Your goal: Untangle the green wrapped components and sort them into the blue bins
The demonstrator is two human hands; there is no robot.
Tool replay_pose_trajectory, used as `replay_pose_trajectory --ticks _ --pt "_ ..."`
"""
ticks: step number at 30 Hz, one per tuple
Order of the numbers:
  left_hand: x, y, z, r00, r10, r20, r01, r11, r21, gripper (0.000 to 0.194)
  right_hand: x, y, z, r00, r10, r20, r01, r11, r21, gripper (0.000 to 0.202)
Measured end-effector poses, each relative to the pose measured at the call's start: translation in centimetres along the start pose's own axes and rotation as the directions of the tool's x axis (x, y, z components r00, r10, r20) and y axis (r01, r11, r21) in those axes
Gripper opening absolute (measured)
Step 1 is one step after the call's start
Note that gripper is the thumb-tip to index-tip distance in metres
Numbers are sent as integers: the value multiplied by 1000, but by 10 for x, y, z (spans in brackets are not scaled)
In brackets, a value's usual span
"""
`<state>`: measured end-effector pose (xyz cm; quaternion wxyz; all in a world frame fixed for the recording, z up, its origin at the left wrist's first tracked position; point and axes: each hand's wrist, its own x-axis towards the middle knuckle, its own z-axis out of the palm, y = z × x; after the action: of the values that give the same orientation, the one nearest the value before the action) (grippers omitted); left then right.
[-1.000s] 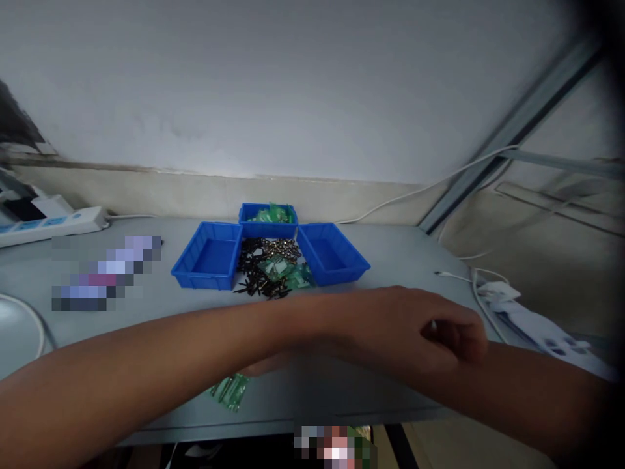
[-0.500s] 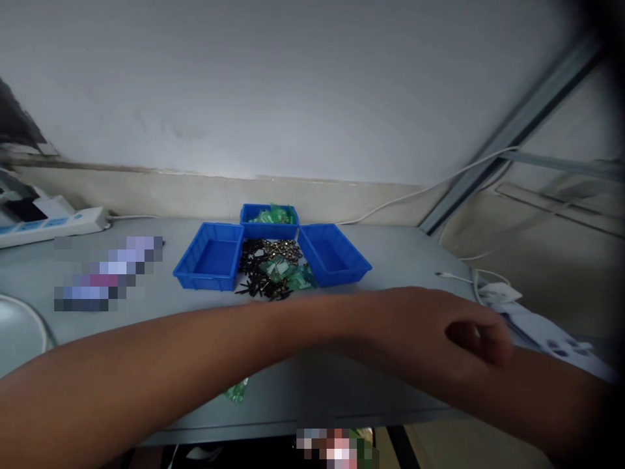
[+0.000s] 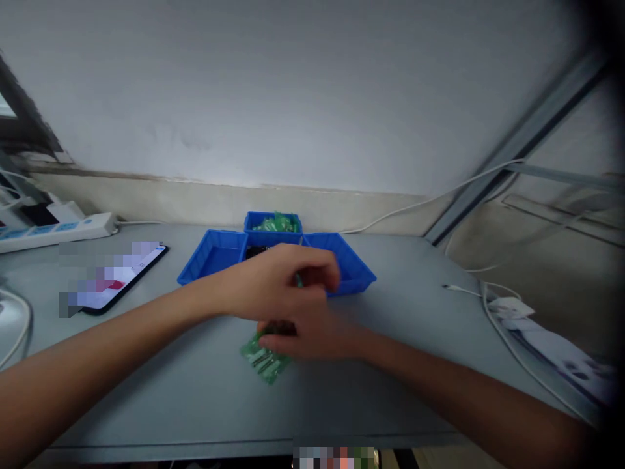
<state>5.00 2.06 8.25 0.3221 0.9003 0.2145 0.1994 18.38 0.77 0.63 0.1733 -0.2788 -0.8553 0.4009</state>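
Observation:
My left hand [image 3: 280, 280] reaches over the middle of the desk with its fingers curled, in front of the blue bins; what it may hold is hidden. Just below and touching or overlapping it, my right hand [image 3: 310, 326] is closed on a green plastic packet [image 3: 266, 358] with small pieces inside. Behind my hands stand a left blue bin [image 3: 219, 254], a right blue bin [image 3: 351, 267] and a small back bin [image 3: 249, 222] holding green packets [image 3: 278, 223]. A bit of the dark parts pile [image 3: 254, 251] shows between the bins.
A phone [image 3: 131, 280] lies on the grey desk [image 3: 195, 391] at the left, near a white power strip [image 3: 78, 228]. White cables and a white device [image 3: 556, 348] are at the right edge. A wall rises behind the desk.
My left hand has drawn back leftward from the right side. My right hand has come in to the centre, where it now holds the green packet. The view has shifted slightly.

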Motion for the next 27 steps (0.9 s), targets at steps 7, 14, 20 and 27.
replay_pose_trajectory --ticks 7,14,20,27 --pt "-49 -45 22 938 -331 -101 337 940 52 29 -18 9 -17 979 162 -127 -147 982 118 12" --pt "-59 -55 45 933 -359 -34 354 929 -110 25 -20 5 -10 976 202 -84 -188 970 151 10" --pt "-64 -59 50 941 -330 -76 323 942 -88 27 -18 7 -12 985 139 -103 -143 989 -35 10" --pt "-66 -56 46 919 -385 -87 360 908 -216 26 -21 8 -18 969 226 -98 -217 971 96 20"
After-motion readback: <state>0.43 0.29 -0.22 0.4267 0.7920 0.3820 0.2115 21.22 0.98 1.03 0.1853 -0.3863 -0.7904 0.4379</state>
